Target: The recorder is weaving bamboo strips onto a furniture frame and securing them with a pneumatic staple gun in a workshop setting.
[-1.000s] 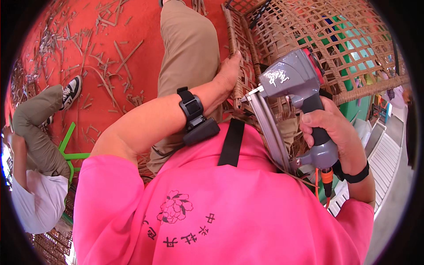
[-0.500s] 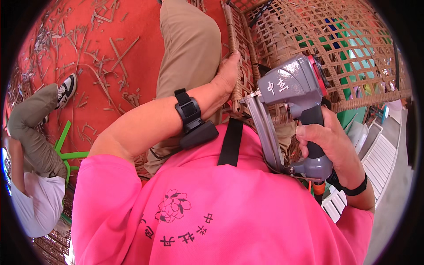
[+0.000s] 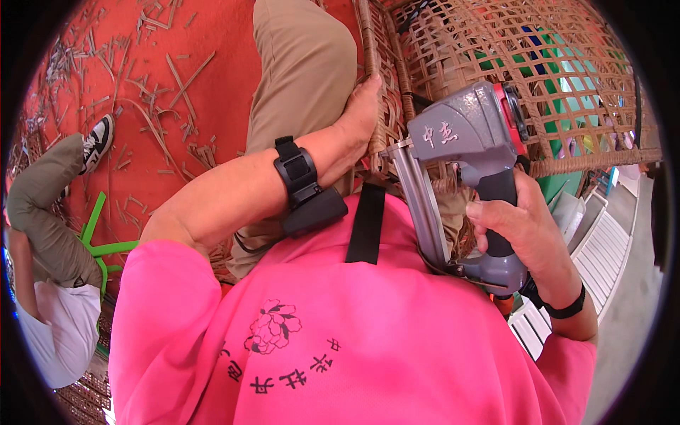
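A grey pneumatic nail gun (image 3: 464, 131) with a black grip and a long angled magazine is in my right hand (image 3: 528, 223), whose fingers wrap round its handle. Its nose sits at the near end of the bound edge of a brown wicker basket (image 3: 591, 106); whether it touches cannot be made out. My left hand (image 3: 363, 110) grips that same edge on the left side, farther up from the nose. Its fingertips are mostly hidden behind the wickerwork.
Cut cane scraps (image 3: 188, 85) litter the red floor covering (image 3: 219, 42). At the left, another person (image 3: 53, 212) sits beside a bright green frame (image 3: 95, 234). A white slatted piece (image 3: 602, 258) lies at the right. My tan trouser leg (image 3: 301, 64) extends forward beside the basket.
The whole view has shifted slightly, so my arms and the nail gun appear a little farther up and left. Both hands keep their holds.
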`<state>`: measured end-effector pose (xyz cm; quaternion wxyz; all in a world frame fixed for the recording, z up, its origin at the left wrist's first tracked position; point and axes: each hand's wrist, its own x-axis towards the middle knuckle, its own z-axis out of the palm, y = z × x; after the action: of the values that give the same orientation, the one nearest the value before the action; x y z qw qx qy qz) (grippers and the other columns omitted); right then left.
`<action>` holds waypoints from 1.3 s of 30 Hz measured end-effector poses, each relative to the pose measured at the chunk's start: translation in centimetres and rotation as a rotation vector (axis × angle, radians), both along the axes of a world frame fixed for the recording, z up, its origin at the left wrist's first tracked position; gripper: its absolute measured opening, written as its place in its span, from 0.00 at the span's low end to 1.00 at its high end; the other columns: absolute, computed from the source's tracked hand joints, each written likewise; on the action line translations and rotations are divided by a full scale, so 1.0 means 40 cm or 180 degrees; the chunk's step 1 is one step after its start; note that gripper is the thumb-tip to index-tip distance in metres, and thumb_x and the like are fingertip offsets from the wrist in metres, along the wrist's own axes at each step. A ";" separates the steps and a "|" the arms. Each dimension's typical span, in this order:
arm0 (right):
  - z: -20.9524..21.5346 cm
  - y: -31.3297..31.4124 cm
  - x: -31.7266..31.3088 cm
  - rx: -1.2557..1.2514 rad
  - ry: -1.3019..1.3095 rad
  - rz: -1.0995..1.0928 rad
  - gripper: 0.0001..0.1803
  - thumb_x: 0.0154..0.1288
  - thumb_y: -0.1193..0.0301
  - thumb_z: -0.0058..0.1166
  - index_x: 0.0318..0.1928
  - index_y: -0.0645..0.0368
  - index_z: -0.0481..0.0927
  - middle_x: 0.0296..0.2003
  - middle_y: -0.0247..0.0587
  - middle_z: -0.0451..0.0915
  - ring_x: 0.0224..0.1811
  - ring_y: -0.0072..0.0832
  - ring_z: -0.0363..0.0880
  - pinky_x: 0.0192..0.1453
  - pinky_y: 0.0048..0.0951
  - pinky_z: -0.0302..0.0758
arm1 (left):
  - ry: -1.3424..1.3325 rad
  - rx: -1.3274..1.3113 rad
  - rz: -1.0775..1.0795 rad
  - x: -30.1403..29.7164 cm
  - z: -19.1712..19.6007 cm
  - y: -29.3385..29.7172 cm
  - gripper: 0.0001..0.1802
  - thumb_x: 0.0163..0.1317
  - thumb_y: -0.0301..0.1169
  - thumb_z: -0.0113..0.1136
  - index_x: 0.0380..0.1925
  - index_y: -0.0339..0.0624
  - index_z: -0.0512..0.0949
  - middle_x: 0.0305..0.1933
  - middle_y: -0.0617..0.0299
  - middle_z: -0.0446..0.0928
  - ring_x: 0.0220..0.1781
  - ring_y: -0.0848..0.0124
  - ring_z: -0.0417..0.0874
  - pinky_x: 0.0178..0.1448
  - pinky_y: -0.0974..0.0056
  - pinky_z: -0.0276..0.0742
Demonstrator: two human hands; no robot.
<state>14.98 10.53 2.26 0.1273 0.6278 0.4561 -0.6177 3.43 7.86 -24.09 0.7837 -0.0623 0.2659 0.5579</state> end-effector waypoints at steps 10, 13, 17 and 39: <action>-0.007 -0.027 -0.001 0.0119 0.0024 -0.0078 0.16 0.58 0.70 0.62 0.42 0.66 0.74 0.22 0.34 0.75 0.21 0.19 0.75 0.26 0.22 0.71 | -0.0199 -0.0006 -0.0108 -0.002 0.005 -0.001 0.33 0.75 0.49 0.22 0.65 0.33 0.61 0.61 0.43 0.72 0.60 0.53 0.78 0.65 0.51 0.74; -0.012 -0.033 0.000 0.0193 0.0067 -0.0125 0.16 0.58 0.70 0.63 0.42 0.66 0.74 0.23 0.33 0.75 0.21 0.19 0.75 0.26 0.22 0.71 | -0.0177 0.0003 -0.0213 -0.011 0.034 -0.001 0.35 0.75 0.50 0.22 0.66 0.32 0.61 0.61 0.42 0.72 0.60 0.53 0.78 0.65 0.51 0.74; -0.006 -0.027 -0.014 0.0073 0.0136 0.0012 0.15 0.57 0.71 0.63 0.42 0.65 0.75 0.24 0.32 0.76 0.21 0.18 0.75 0.26 0.21 0.71 | -0.0253 -0.0109 -0.0272 -0.014 0.030 -0.001 0.37 0.74 0.53 0.23 0.65 0.31 0.61 0.62 0.40 0.72 0.61 0.51 0.77 0.67 0.52 0.72; 0.017 -0.096 0.095 0.0557 0.0476 -0.0325 0.25 0.49 0.75 0.67 0.49 0.65 0.74 0.27 0.33 0.76 0.23 0.19 0.76 0.29 0.22 0.73 | 0.1604 -0.0073 -0.0705 -0.064 0.040 -0.004 0.31 0.75 0.48 0.30 0.58 0.32 0.70 0.51 0.46 0.80 0.49 0.56 0.84 0.56 0.58 0.80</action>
<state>18.80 6.68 2.92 0.0061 0.6112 0.4838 -0.6264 0.87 7.70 -22.47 0.7483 0.0990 0.4639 0.4637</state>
